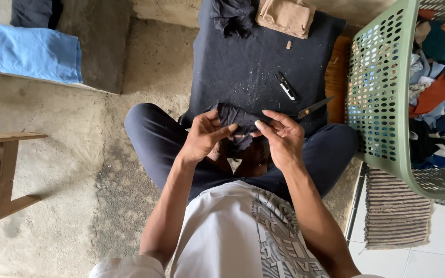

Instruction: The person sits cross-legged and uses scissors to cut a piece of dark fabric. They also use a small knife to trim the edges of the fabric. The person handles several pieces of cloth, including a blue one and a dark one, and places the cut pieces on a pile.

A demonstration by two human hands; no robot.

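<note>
I sit cross-legged on a concrete floor. Both hands hold a small dark piece of cloth [235, 119] above my lap. My left hand [204, 136] pinches its left side between thumb and fingers. My right hand [281, 136] grips its right edge with the fingertips. In front of my knees lies a dark cloth mat [243, 62]. On it rest a small black cutter [287, 86] and a pair of scissors [312, 108], both just beyond my right hand.
A green perforated laundry basket [382, 92] full of mixed cloth scraps stands at the right. A tan folded fabric [286, 16] and a dark crumpled piece [233, 16] lie at the mat's far end. Blue cloth [29, 54] sits upper left, a wooden stool [1, 175] at left, a striped rug [395, 211] lower right.
</note>
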